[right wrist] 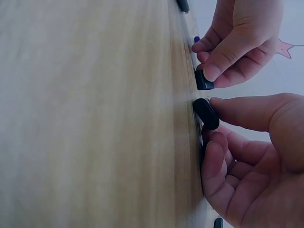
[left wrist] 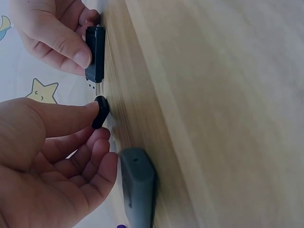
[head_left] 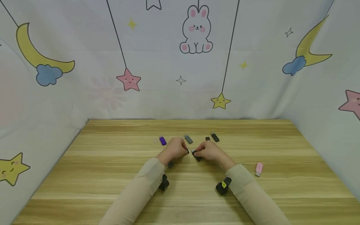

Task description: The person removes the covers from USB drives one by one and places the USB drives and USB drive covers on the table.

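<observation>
My left hand (head_left: pixel 175 148) pinches a small black cap (left wrist: pixel 101 113) between thumb and fingertips, low over the table. Facing it, my right hand (head_left: pixel 210 150) grips a black USB flash drive (head_left: pixel 197 155) with its bare metal plug pointing toward the cap. A narrow gap separates cap and plug. In the right wrist view the cap (right wrist: pixel 204 80) is above the rounded end of the drive (right wrist: pixel 207 114). A dark grey-green flash drive (left wrist: pixel 138 187) lies beside my left hand, partly hidden by the wrist in the head view.
Behind my hands lie a purple flash drive (head_left: pixel 162 140), a small whitish piece (head_left: pixel 155 141), a grey flash drive (head_left: pixel 188 139), a black flash drive (head_left: pixel 215 137) and a small black piece (head_left: pixel 207 138). To the right lies a pink flash drive (head_left: pixel 259 169) on the wooden table (head_left: pixel 298 187).
</observation>
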Demonstrator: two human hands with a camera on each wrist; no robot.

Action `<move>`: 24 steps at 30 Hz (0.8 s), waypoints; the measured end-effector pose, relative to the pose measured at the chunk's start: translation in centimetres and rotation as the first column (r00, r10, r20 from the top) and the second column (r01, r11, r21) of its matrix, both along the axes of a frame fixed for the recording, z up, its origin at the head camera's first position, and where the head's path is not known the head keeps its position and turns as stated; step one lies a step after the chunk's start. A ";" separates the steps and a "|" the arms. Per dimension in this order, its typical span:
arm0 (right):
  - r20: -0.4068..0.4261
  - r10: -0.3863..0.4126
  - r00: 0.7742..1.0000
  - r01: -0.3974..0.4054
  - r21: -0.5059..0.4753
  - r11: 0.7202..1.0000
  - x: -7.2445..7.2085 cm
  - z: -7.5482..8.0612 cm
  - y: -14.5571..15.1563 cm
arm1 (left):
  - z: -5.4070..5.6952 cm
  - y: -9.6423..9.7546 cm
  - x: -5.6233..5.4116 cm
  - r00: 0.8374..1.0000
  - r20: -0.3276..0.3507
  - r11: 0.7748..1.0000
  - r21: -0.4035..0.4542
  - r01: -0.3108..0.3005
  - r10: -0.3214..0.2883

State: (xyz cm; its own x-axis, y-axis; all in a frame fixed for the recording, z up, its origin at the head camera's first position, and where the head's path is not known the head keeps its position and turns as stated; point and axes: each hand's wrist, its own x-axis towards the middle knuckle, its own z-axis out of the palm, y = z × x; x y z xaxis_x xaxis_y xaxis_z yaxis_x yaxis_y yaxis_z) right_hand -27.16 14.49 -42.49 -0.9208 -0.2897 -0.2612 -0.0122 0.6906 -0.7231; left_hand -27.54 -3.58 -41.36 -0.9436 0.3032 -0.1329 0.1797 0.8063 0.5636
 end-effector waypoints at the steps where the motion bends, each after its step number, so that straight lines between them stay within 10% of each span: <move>1: 0.001 -0.003 1.000 0.003 0.003 1.000 0.0 0.0 0.0 | 0.0 0.0 0.0 1.000 -0.001 1.000 -0.002 -0.001 0.001; 24: -0.005 -0.017 1.000 0.017 0.000 1.000 0.2 0.0 0.1 | 0.1 -0.3 0.1 0.999 0.028 0.999 0.028 -0.022 0.021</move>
State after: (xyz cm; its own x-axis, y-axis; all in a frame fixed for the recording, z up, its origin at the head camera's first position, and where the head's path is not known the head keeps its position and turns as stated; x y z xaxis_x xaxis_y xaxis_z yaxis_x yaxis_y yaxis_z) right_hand -27.00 14.60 -42.47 -0.9268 -0.2738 -0.2569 -0.0037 0.6910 -0.7229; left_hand -27.41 -3.86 -41.30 -0.9461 0.2870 -0.1504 0.1467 0.7933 0.5909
